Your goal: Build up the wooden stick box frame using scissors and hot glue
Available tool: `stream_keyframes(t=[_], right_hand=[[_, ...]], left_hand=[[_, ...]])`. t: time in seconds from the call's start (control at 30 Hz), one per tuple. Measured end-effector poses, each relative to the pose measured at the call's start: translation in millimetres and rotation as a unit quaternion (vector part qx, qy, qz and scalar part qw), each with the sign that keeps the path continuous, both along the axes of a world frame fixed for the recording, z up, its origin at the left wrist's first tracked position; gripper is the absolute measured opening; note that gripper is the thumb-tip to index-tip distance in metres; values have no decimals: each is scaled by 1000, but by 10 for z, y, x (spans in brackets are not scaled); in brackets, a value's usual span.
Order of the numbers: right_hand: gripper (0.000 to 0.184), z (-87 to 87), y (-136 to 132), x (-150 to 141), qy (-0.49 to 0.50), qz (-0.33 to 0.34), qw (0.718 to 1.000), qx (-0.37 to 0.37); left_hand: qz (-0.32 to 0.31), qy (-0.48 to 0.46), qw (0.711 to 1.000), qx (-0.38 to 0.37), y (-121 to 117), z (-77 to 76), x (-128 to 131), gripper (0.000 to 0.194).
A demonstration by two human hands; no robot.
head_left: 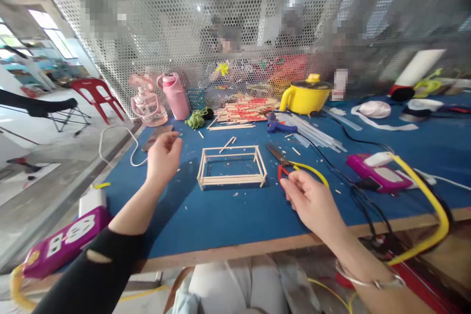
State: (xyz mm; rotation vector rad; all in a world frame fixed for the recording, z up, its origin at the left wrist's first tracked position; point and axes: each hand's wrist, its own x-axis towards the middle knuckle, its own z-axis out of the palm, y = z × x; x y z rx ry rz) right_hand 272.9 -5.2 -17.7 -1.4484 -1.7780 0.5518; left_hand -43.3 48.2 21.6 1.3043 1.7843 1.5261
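My left hand [164,155] is raised over the left of the table, fingers loosely curled and slightly apart, with nothing visible in it. A dark phone [158,137] lies just behind it. My right hand [311,198] is closed around the red handle of a pair of scissors [280,158], whose dark blades point up and left. Between my hands stands a box-shaped frame of thin wooden sticks [231,178], touched by neither. Short stick pieces [228,144] lie behind it. Farther back is a blue glue gun [281,126].
Wooden sticks [243,110] are heaped at the back, near clear glue sticks [312,132] and a yellow pot [309,95]. A pink bottle [175,97] and green yarn [196,118] stand back left. Purple power strips [68,243] and cables lie at both sides. A perforated screen [243,5] rises behind.
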Motion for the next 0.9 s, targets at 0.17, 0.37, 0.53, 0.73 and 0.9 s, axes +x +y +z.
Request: stream_keyframes(t=[0.17, 0.37, 0.53, 0.73, 0.9], right_hand=[[33, -42, -25, 261, -170, -49, 969, 174], [28, -66, 281, 434, -250, -26, 962, 111], [19, 6, 406, 615, -249, -5, 966, 74], [18, 165, 441, 399, -114, 16, 993, -19], [14, 238, 573, 43, 52, 81, 948, -303]], left_hand=[[-141, -98, 974, -146, 81, -310, -39, 32], [-258, -167, 926, -221, -98, -271, 11, 36], [-324, -200, 892, -245, -141, -283, 135, 32], [-323, -223, 879, -271, -62, -311, 330, 29], [-312, -198, 878, -303, -27, -232, 313, 28]])
